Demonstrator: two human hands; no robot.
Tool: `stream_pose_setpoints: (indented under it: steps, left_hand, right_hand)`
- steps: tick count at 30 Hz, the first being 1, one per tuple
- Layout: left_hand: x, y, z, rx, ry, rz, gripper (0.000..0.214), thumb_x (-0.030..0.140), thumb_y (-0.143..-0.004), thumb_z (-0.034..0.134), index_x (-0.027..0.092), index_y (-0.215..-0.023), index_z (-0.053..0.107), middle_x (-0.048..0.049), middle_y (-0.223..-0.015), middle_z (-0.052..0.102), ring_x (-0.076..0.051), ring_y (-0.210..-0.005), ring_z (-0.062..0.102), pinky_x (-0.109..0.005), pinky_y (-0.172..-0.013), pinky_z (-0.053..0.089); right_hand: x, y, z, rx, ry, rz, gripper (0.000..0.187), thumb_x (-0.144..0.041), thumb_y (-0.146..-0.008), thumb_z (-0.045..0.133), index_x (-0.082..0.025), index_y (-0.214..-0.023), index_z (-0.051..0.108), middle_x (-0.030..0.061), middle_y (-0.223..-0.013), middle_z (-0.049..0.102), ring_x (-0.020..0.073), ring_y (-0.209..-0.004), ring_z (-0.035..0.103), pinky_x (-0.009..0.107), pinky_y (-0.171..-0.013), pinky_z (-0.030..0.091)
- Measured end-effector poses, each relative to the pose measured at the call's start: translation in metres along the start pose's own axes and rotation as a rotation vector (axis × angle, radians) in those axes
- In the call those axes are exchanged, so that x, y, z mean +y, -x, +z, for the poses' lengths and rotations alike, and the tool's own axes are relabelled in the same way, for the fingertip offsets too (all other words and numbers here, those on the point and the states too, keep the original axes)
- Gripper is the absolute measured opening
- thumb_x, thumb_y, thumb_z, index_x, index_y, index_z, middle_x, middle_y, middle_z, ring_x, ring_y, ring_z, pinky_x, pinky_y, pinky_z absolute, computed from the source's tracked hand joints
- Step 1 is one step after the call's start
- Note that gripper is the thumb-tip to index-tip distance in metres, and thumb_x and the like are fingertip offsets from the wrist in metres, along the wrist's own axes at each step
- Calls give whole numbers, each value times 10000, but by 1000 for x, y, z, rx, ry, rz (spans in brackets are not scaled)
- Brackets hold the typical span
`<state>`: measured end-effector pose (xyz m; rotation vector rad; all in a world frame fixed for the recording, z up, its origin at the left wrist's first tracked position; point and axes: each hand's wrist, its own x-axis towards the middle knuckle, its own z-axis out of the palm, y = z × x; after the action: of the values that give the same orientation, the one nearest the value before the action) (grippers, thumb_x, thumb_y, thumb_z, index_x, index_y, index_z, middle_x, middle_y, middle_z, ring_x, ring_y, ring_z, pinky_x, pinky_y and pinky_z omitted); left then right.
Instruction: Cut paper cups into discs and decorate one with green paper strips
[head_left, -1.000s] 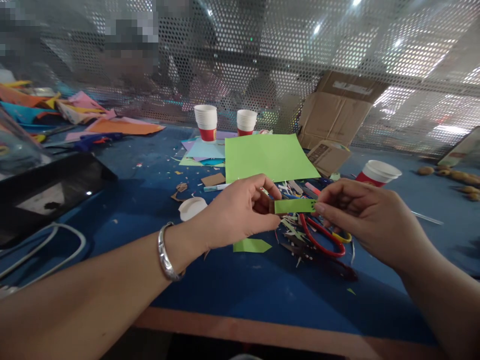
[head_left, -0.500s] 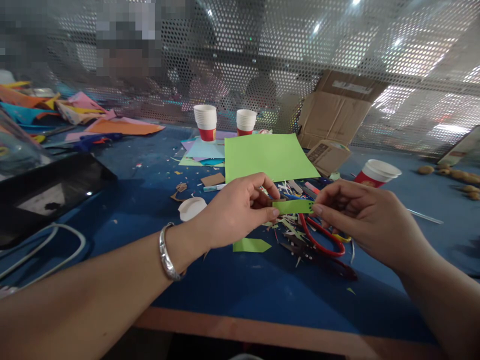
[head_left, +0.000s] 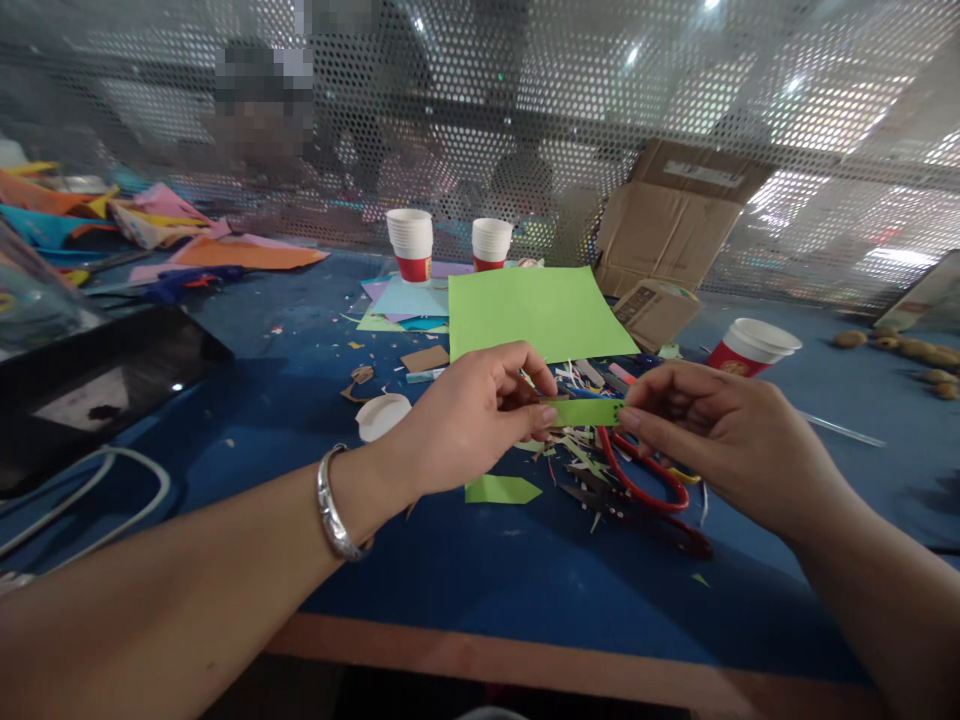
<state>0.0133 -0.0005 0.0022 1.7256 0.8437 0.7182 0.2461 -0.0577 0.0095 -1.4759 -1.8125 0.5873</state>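
A small green paper strip point(head_left: 586, 412) hangs above the blue table, held at both ends. My left hand point(head_left: 469, 420) pinches its left end, with a silver bracelet on that wrist. My right hand point(head_left: 720, 435) pinches its right end between thumb and fingers. Under the strip lie red-handled scissors point(head_left: 643, 483) among several paper scraps. A cut green paper piece point(head_left: 501, 489) rests on the table below my left hand. A large green sheet point(head_left: 536, 312) lies just beyond the hands.
Two stacks of red-and-white paper cups point(head_left: 412, 244) stand at the back, another cup point(head_left: 752, 346) at the right. A cardboard box point(head_left: 679, 232) leans on the perforated screen. A black tablet point(head_left: 90, 380) with cables sits left. Coloured paper is piled far left.
The strip has tilted flatter and looks thinner now. Both hands have risen slightly and drawn a little closer together.
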Motion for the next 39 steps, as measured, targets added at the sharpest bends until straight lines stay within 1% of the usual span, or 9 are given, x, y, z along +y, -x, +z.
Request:
stream_pose_setpoints:
  steps: [7,10,13,17,22,31,34,37,39]
  left_hand:
    - [1,0,-1,65,2,-1,192,238,-849,752,185,-974,616,-19,-792,751,-151,-742,704,-253,-638,493]
    - [-1,-3,1,70,138,-55,220,235,-845,760,183,-1005,617,-12,-791,744,-140,-756,692,-248,-664,481]
    - [-1,-4,2,70,392,-151,191,178,-845,754,166,-970,611,5,-762,723,-92,-696,651,-220,-673,470]
    - [2,-4,3,13,612,-273,157,155,-839,761,155,-923,627,9,-750,701,-59,-634,603,-193,-626,430]
    - [5,-1,3,-117,718,-391,100,159,-862,738,168,-923,658,2,-796,694,-60,-675,618,-189,-664,440]
    - [7,4,7,-253,673,-442,107,194,-905,693,188,-941,593,5,-800,656,-72,-685,609,-206,-705,454]
    - [8,6,8,-225,428,-345,134,302,-953,637,182,-937,578,-12,-831,659,-113,-758,632,-254,-742,481]
    - [6,7,7,-118,134,-109,213,394,-944,636,187,-990,623,-32,-939,667,-156,-886,633,-294,-800,493]
    - [4,8,5,-102,57,12,271,423,-913,672,193,-1051,633,-46,-1025,685,-169,-943,636,-300,-831,497]
  right_hand:
    - [1,-1,4,20,-2,11,298,-485,-833,753,-213,-928,679,0,-763,698,108,-586,595,221,-495,451]
    - [4,-1,6,89,42,-30,287,-468,-847,746,-225,-985,676,5,-804,701,130,-645,629,244,-543,494]
    - [4,2,7,206,123,-122,257,-407,-867,738,-243,-1048,659,16,-892,686,148,-702,640,275,-577,524]
    - [-3,8,10,294,272,-344,297,-285,-869,735,-274,-1151,642,63,-1115,606,190,-825,625,331,-629,572]
    - [-10,9,14,226,386,-499,285,-223,-904,680,-283,-1183,665,118,-1188,552,292,-1086,598,451,-876,554]
    - [-12,9,13,99,295,-554,175,-157,-888,653,-270,-1006,717,91,-1094,604,268,-997,640,415,-839,530]
    - [-11,8,13,60,275,-533,153,-157,-894,649,-252,-998,709,78,-1074,625,241,-996,639,397,-868,521]
    - [-10,6,13,13,237,-475,120,-152,-897,633,-236,-965,684,66,-1057,627,210,-968,636,360,-846,515]
    - [-9,5,13,-24,201,-441,104,-148,-888,632,-230,-940,668,60,-1037,633,201,-951,633,345,-829,510]
